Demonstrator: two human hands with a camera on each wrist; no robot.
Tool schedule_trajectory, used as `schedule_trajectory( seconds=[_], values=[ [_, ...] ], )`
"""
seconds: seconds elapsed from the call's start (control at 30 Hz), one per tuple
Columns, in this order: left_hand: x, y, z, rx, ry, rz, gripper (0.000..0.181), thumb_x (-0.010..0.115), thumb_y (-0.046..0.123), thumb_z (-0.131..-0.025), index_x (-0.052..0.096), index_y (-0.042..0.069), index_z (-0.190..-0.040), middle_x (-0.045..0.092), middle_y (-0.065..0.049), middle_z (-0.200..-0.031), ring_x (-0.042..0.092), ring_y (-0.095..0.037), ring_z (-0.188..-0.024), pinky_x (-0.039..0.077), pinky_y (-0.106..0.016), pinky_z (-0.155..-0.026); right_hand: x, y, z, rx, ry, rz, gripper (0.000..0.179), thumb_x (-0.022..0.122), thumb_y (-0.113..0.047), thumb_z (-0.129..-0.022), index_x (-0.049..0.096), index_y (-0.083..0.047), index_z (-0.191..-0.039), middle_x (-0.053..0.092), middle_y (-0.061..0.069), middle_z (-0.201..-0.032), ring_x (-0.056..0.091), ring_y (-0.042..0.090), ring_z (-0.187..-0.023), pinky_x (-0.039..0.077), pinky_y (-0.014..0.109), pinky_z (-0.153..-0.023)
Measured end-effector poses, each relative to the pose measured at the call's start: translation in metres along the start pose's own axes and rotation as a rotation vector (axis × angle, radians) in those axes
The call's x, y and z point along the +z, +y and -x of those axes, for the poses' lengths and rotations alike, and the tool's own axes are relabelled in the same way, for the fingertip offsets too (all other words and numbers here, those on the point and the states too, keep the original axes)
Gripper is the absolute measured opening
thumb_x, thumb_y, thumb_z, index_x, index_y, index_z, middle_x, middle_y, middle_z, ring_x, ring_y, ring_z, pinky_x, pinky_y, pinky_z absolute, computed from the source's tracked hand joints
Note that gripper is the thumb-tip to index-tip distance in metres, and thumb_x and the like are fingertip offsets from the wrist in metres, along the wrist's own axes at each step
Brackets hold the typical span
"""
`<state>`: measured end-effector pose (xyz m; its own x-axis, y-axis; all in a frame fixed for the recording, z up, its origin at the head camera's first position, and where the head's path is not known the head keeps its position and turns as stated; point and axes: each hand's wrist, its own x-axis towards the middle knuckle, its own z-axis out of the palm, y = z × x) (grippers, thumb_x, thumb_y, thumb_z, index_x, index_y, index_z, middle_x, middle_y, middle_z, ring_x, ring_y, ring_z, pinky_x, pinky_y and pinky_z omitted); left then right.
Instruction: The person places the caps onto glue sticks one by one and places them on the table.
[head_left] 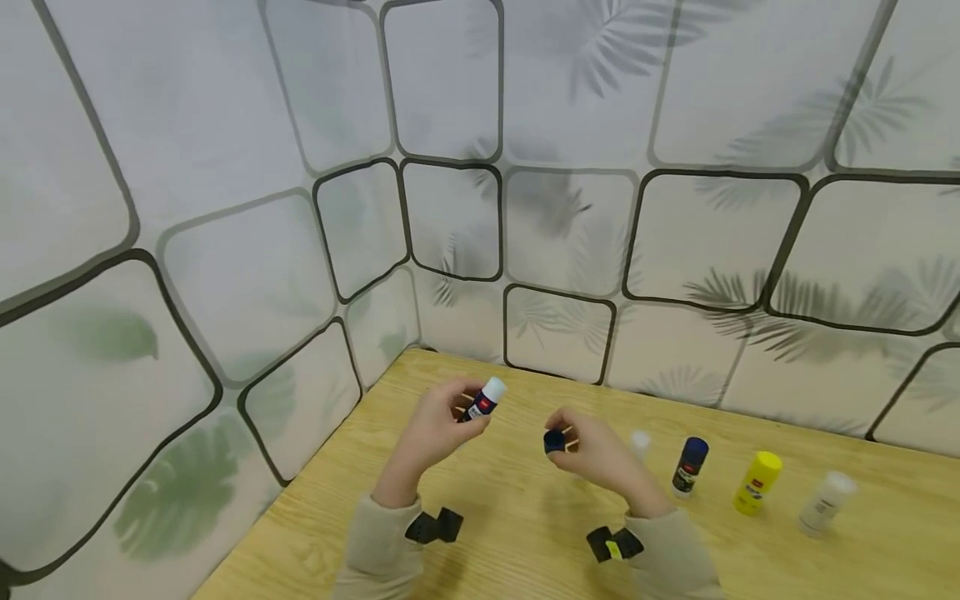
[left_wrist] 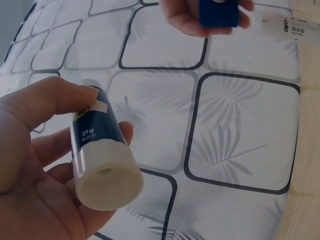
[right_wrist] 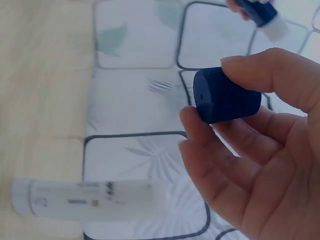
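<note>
My left hand (head_left: 438, 425) grips a glue stick (head_left: 482, 401) with a dark blue label, its white end tilted up. In the left wrist view, the fingers and thumb wrap round the label of that glue stick (left_wrist: 100, 130), and its hollow white end faces the camera. A short way to the right, my right hand (head_left: 596, 450) pinches a dark blue cap (head_left: 554, 442) between thumb and fingers. The right wrist view shows this cap (right_wrist: 227, 95) apart from the glue stick (right_wrist: 260, 12). Just behind the right hand stands a whitish glue stick (head_left: 640, 443), partly hidden.
On the wooden table (head_left: 517, 517), to the right, a blue-capped glue stick (head_left: 688, 468), a yellow one (head_left: 757, 483) and a white one (head_left: 827, 503) stand upright in a row. Patterned fabric walls (head_left: 570, 225) rise behind the table and on the left.
</note>
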<state>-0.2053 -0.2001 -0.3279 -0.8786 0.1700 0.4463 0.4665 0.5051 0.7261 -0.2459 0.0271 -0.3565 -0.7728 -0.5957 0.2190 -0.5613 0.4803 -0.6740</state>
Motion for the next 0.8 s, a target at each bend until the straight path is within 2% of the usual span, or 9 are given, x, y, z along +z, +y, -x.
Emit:
schedule_trajectory(
  seconds=[0.17, 0.43, 0.63, 0.8],
  values=[
    [0.007, 0.001, -0.001, 0.051, -0.074, -0.039, 0.032, 0.066, 0.003, -0.076, 0.059, 0.0, -0.107, 0.059, -0.007, -0.094, 0.057, -0.014, -0.078, 0.048, -0.024, -0.063, -0.016, -0.009, 0.01, 0.028, 0.08, -0.028, 0.027, 0.066, -0.006, -0.078, 0.052, -0.006, -0.101, 0.055, 0.003, -0.094, 0.055, 0.02, -0.085, 0.047, 0.032, -0.07],
    [0.022, 0.004, -0.001, 0.054, -0.187, -0.014, 0.028, 0.066, 0.003, -0.077, 0.058, 0.004, -0.104, 0.059, -0.005, -0.096, 0.057, -0.014, -0.08, 0.048, -0.023, -0.064, -0.02, -0.013, 0.016, -0.013, 0.153, -0.033, 0.025, 0.069, -0.005, -0.076, 0.052, -0.007, -0.094, 0.057, 0.002, -0.091, 0.055, 0.018, -0.084, 0.047, 0.03, -0.069],
    [0.032, 0.005, -0.002, 0.057, -0.271, 0.02, 0.027, 0.065, 0.001, -0.077, 0.058, 0.004, -0.103, 0.058, -0.005, -0.097, 0.057, -0.019, -0.082, 0.048, -0.023, -0.064, -0.02, -0.014, 0.017, -0.048, 0.157, -0.027, 0.025, 0.07, -0.005, -0.074, 0.052, -0.01, -0.091, 0.058, -0.002, -0.087, 0.056, 0.016, -0.081, 0.047, 0.033, -0.068],
    [0.037, 0.008, -0.003, 0.071, -0.315, 0.022, 0.025, 0.065, 0.0, -0.077, 0.059, 0.005, -0.1, 0.059, -0.004, -0.095, 0.058, -0.016, -0.081, 0.048, -0.021, -0.064, -0.023, -0.016, 0.02, -0.085, 0.15, -0.006, 0.026, 0.07, -0.004, -0.074, 0.052, -0.012, -0.091, 0.058, -0.004, -0.089, 0.056, 0.015, -0.081, 0.047, 0.032, -0.069]
  ],
)
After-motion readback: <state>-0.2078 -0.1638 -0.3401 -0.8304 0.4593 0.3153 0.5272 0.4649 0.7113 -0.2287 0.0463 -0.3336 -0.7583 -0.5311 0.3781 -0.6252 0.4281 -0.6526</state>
